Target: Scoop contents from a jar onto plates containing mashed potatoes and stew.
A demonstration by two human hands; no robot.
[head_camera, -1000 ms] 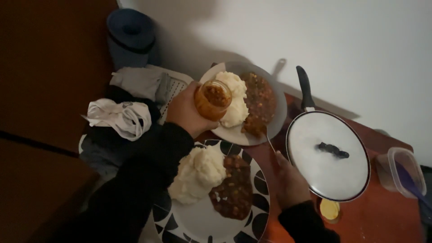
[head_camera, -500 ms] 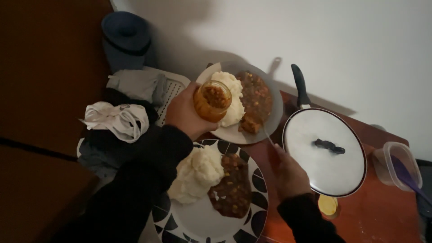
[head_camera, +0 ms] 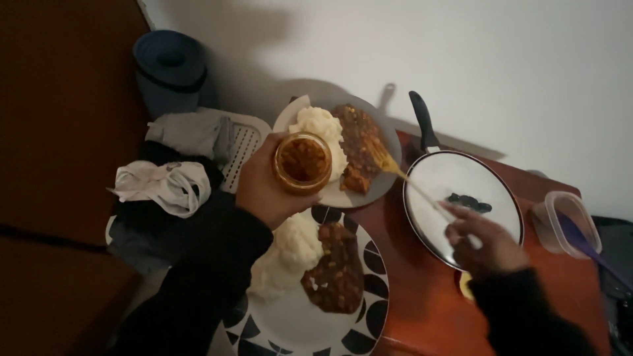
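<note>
My left hand (head_camera: 262,188) grips an open glass jar (head_camera: 302,162) of orange-brown sauce, held over the near edge of a grey plate (head_camera: 389,173) that carries white mash and brown stew. My right hand (head_camera: 482,242) holds a fork (head_camera: 402,177) by its handle, with the tines raised over the stew on that grey plate. A second plate (head_camera: 369,300), white with a black pattern, lies nearer to me with mash and stew on it, partly under my left forearm.
A lidded pan (head_camera: 461,204) with a black handle stands on the red-brown table (head_camera: 428,316), under my right hand. A clear plastic tub (head_camera: 570,224) is at the right. Crumpled cloths (head_camera: 165,184) and a grater lie left; a dark blue container (head_camera: 170,69) stands by the wall.
My right hand has moved right, over the pan lid, and lifted the fork off the grey plate. The jar has tipped upright and shifted slightly left.
</note>
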